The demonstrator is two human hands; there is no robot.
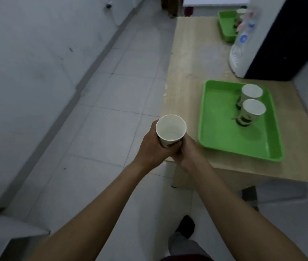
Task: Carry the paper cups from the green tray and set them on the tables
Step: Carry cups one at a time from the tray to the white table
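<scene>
I hold one white paper cup (170, 129) upright in front of me, just off the table's near left corner. My left hand (152, 145) wraps its left side and my right hand (188, 149) grips its base from the right. The green tray (222, 132) lies on the wooden table (187, 63) to the right of the cup. Two more paper cups stand in the tray's far right part, one (252, 92) behind the other (253, 110).
A second green tray (224, 25) with cups sits at the table's far end. A white water dispenser (240, 48) and a dark cabinet (288, 34) stand along the table's right side. Grey tiled floor (111, 102) stretches to the left, bounded by a white wall. My shoe (186, 226) shows below.
</scene>
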